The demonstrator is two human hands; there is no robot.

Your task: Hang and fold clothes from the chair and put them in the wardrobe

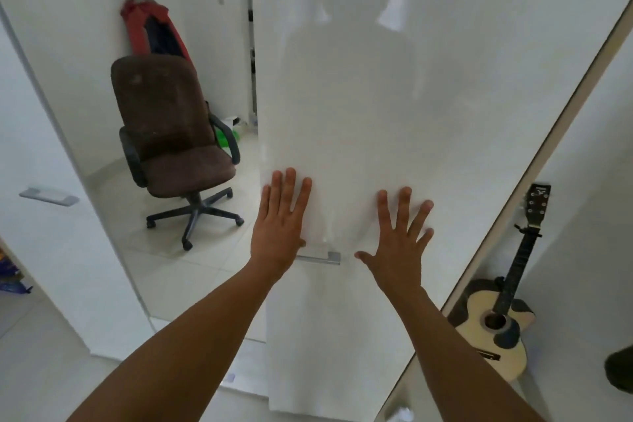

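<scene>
1. Wardrobe door: left hand, right hand flat on it near handle, fingers spread, holding nothing.
2. Chair on floor, back-left corner, well apart.
3. Prob. door-closing step; next: even push till shut.

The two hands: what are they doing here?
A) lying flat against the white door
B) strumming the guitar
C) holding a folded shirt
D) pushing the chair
A: the left hand and right hand lie open, fingers straight, against the white door, holding nothing; the guitar and the chair stand untouched off to the sides.
</scene>
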